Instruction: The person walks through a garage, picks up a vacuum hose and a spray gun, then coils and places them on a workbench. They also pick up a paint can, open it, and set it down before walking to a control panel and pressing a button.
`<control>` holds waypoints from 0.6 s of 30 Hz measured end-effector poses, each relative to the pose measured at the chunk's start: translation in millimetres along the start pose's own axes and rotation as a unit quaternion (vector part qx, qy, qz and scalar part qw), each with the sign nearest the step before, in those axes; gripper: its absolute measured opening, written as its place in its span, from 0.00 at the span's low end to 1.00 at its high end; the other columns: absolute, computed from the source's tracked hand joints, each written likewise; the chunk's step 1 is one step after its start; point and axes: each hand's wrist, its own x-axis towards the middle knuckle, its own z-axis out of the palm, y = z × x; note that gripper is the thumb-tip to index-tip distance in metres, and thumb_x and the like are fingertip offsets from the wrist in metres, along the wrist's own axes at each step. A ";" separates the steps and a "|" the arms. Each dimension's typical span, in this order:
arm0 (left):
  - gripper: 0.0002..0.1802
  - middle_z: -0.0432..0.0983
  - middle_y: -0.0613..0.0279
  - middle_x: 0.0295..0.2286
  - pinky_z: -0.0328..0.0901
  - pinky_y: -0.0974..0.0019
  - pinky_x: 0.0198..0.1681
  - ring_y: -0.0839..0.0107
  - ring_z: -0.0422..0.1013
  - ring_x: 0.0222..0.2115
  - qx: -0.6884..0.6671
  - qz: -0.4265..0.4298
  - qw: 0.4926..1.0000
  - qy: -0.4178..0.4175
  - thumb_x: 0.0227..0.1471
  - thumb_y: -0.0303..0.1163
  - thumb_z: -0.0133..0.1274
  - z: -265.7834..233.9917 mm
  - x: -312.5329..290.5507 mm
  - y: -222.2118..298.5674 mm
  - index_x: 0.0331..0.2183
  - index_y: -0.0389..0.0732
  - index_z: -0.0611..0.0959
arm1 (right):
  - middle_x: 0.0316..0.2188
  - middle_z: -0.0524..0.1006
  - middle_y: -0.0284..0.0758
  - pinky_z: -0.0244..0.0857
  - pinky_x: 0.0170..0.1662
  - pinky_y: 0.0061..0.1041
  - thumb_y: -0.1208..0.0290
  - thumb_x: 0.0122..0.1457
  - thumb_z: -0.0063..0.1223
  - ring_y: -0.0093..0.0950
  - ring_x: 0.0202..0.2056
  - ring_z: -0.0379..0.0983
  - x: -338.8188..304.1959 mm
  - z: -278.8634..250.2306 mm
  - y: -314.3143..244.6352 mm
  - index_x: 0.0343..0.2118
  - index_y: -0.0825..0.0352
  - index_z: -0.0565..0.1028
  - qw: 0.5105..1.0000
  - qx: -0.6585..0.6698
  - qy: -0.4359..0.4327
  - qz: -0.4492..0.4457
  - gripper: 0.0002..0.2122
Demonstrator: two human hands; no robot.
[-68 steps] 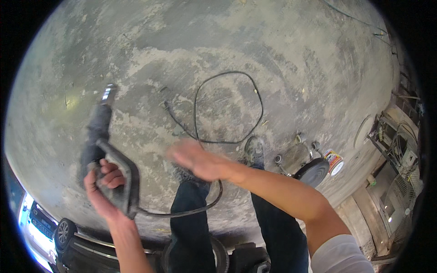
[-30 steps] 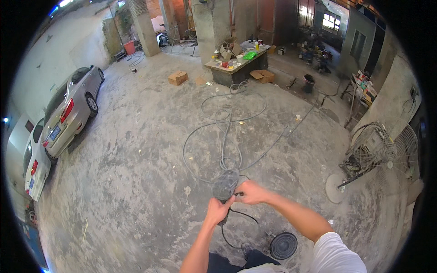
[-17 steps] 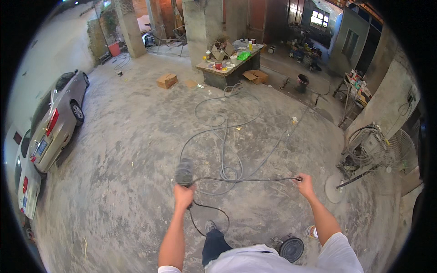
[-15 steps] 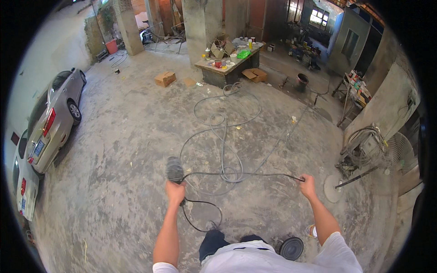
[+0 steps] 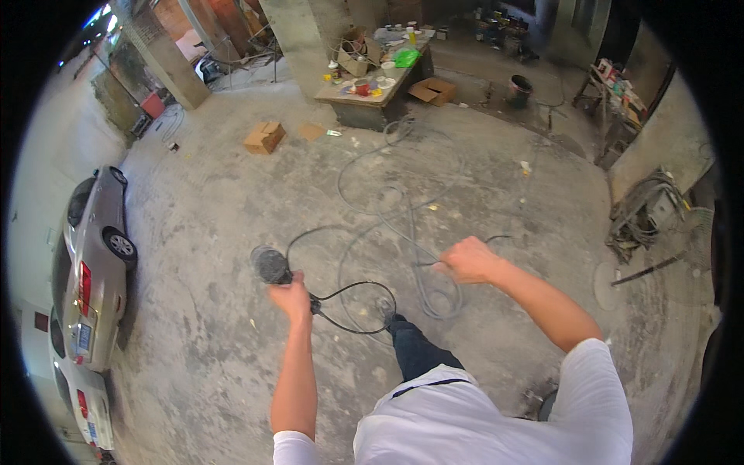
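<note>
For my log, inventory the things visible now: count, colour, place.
power tool: one, dark grey, centre-left
cord: one or more, black, looped, centre
hose or cable: count unclear, grey, floor, centre
sedans: two, silver and white, left
workbench: one, brown-topped, upper centre
containers: several, mixed colours, on workbench
bag: one, green, on workbench
cardboard boxes: three, brown, workbench and floor
bucket: one, black, upper right
bin: one, red, upper left
pedestal fan: one, grey, right
shirt: one, white, bottom
left hand: one, gripping power tool
right hand: one, closed on cord
</note>
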 end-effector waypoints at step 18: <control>0.05 0.75 0.62 0.23 0.64 0.68 0.25 0.75 0.70 0.21 -0.090 -0.049 0.893 -0.439 0.44 0.19 0.56 197.3 479.1 122.5 0.29 0.33 0.78 | 0.26 0.78 0.44 0.66 0.35 0.37 0.62 0.45 0.66 0.43 0.32 0.75 668.8 -54.3 38.1 0.26 0.70 0.76 0.901 0.341 0.231 -0.135 0.15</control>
